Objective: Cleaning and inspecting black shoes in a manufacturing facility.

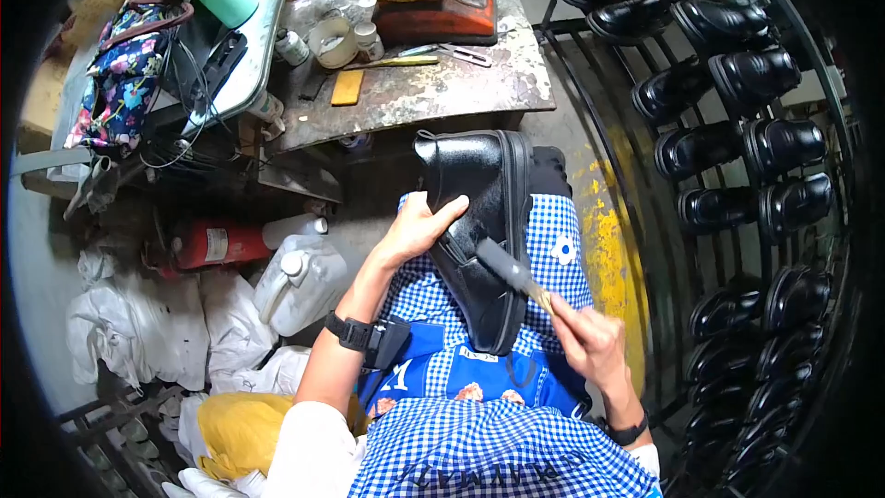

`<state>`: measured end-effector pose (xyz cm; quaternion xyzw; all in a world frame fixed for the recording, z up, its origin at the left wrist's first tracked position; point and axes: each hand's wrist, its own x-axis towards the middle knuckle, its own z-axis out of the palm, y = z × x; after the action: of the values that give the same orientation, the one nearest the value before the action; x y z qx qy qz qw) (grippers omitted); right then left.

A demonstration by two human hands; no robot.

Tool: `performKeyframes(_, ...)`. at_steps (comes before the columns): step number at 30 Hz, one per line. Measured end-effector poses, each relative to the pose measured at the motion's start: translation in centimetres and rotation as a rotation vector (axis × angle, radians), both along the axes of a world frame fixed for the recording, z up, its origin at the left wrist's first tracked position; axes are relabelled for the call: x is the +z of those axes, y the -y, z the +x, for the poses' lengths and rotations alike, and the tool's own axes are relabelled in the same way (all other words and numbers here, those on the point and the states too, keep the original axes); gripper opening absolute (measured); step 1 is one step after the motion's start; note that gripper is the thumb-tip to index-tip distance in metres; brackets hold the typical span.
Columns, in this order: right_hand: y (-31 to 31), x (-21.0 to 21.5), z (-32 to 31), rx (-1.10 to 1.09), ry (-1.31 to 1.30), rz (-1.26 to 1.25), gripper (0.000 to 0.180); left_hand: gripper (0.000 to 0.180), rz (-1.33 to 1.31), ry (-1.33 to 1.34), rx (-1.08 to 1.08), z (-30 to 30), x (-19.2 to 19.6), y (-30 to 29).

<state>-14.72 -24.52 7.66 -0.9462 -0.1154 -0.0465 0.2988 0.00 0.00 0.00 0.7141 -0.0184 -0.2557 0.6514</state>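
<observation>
A shiny black leather boot (pixel 475 171) lies on its side across my lap, its sole edge to the right. My left hand (pixel 419 229) is closed around the boot's opening, the thumb lying on the leather. In my right hand (pixel 592 341) is a small brush (pixel 504 264) with a flat grey head and a thin light handle. Its head is at the boot's side near the ankle; whether it touches the leather I cannot tell. A blue checked apron (pixel 461 452) spreads under the boot.
Ahead, a worn workbench (pixel 433 101) carries an orange machine (pixel 438 18), jars, a yellow block (pixel 348 88) and hand tools. Racks of black shoes (pixel 756 152) stand close on the right. At left are a red extinguisher (pixel 221 244), a white jerrycan (pixel 300 286) and sacks.
</observation>
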Motion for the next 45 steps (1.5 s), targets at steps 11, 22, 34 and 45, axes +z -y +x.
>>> performKeyframes(11, -1.9, 1.6, -0.8, 0.008, 0.032, -0.147, 0.029, 0.032, 0.059, 0.088, 0.118, 0.7, -0.7, -0.3)
performKeyframes(22, -2.7, 2.2, -0.7, 0.006, 0.01, -0.21, 0.03, 0.031, 0.009, 0.115, 0.168, 0.1, 0.4, 0.5)
performKeyframes(34, -4.5, -0.8, 1.8, -0.066, 0.184, -0.176, 0.032, 0.035, -0.048, -0.098, 0.11, 0.3, 1.4, 0.4)
performKeyframes(45, -1.9, -0.3, -0.9, -0.148, -0.042, 0.214, 0.029, 0.031, -0.397, -0.483, -0.234, 0.9, 0.5, -0.8)
